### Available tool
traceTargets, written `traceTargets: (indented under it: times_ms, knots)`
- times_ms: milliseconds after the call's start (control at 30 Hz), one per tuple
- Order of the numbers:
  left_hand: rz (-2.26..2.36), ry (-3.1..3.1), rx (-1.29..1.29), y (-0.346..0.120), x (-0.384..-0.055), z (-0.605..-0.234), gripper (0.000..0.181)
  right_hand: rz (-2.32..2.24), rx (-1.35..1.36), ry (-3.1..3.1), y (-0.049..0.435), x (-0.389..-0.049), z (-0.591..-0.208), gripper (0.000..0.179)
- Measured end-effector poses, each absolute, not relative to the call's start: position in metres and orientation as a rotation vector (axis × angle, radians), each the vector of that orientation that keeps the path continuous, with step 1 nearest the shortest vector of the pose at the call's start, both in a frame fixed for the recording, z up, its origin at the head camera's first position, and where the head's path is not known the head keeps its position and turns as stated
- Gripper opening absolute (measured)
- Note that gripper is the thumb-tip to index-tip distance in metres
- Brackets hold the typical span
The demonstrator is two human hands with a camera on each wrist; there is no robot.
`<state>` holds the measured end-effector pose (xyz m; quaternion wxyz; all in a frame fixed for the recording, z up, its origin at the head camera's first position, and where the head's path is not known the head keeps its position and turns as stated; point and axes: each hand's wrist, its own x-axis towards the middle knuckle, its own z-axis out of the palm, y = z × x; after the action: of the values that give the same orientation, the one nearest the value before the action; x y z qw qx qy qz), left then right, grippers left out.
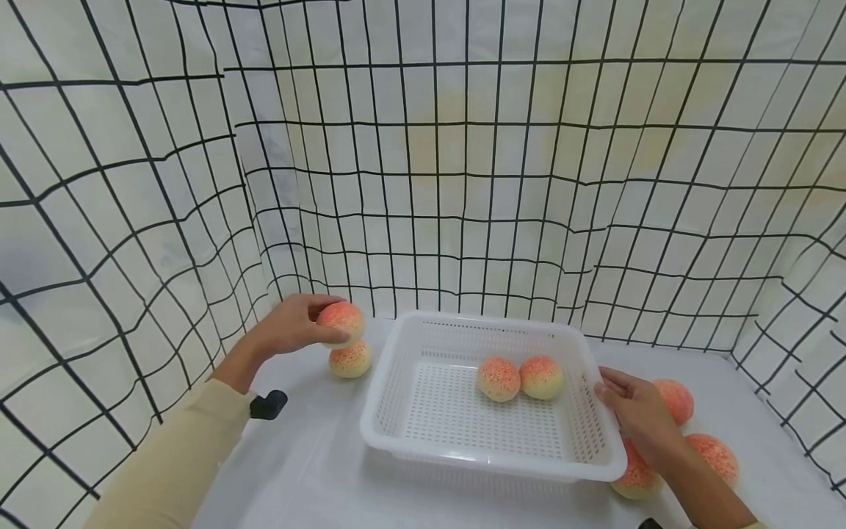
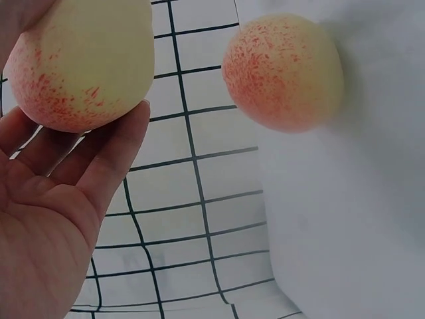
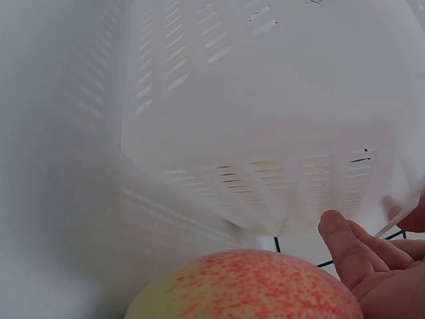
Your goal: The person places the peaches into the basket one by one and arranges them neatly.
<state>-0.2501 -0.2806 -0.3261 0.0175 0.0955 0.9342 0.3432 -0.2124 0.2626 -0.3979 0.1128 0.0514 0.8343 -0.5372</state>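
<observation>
My left hand (image 1: 295, 323) grips a red-and-yellow peach (image 1: 341, 323) between thumb and fingers, left of the basket. Just below it another peach (image 1: 349, 359) lies on the table; the left wrist view shows that lower peach (image 2: 284, 73) apart from the held one (image 2: 86, 63). A white perforated plastic basket (image 1: 485, 461) stands in the middle, with two peaches (image 1: 499, 379) side by side inside. At the basket's right rim my right hand (image 1: 637, 411) pinches the edge, thumb on top and fingers (image 3: 345, 242) beneath the lip.
Three more peaches (image 1: 712, 459) lie right of the basket around my right hand and forearm, one close under the basket's rim. A black wire grid (image 1: 434, 175) backed by white sheeting encloses the white table (image 1: 297, 463) at the back and both sides.
</observation>
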Motion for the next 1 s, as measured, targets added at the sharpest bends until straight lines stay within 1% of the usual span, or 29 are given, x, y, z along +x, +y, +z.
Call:
traceTargets:
  times_ms: [200, 467, 600, 767, 1000]
  knots:
    - [1.054, 2.894, 0.324, -0.270, -0.251, -0.322, 0.080, -1.573, 0.167, 2.450, 0.263, -0.214, -0.398, 0.065]
    - [1.118, 2.837, 0.422, -0.259, -0.256, -0.323, 0.068, -1.573, 0.172, 2.452, 0.262, -0.213, -0.398, 0.065]
    - [1.105, 2.847, 0.408, -0.253, -0.256, -0.322, 0.071, -1.583, 0.167, 2.450, 0.262, -0.213, -0.398, 0.065]
    - [1.114, 2.835, 0.451, -0.245, -0.258, -0.320, 0.073, -1.580, 0.161, 2.457, 0.261, -0.212, -0.397, 0.065]
    - [1.109, 2.826, 0.485, -0.231, -0.263, -0.321, 0.070, -1.571, 0.161, 2.459, 0.260, -0.211, -0.397, 0.065]
